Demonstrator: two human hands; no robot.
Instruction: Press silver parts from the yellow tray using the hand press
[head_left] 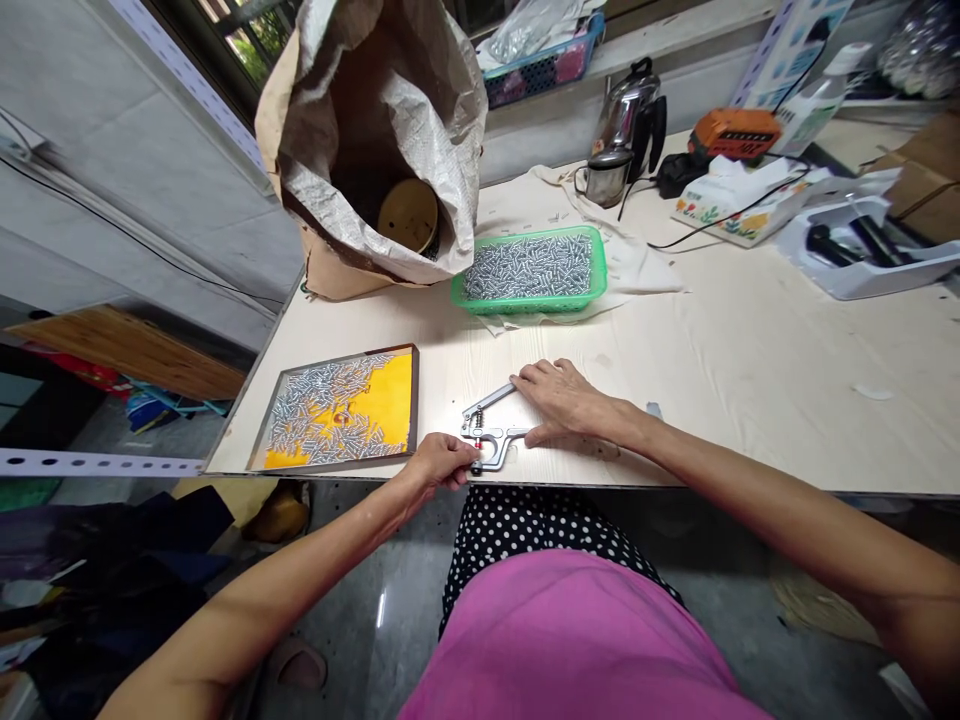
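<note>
Hand pliers [493, 434], silver, at the desk's [735, 380] near edge, left of its middle, head end leftward. Right hand [566, 395] is the main grip: curled on the handle ends, fingers on the upper, thumb by the lower, handles apart. Left hand [445, 460] has fingertips bunched at the head, by a small red part [478, 445]; can't tell whether they pinch a small piece.

Handling, my read: metal, fairly light, stiff frame, not fragile. Spring [480, 417] at the head should push back against a squeeze; smooth handles may slip if sweaty. Best hold: handle ends for leverage, fingertips clear of the head's gap.

Outward: shallow tray [395, 393], yellow base, near the desk's near left corner, loose metal pieces [307, 400] in it. Green tub [529, 303], fuller, farther in toward the far edge. Sack [446, 170] by the left edge.
</note>
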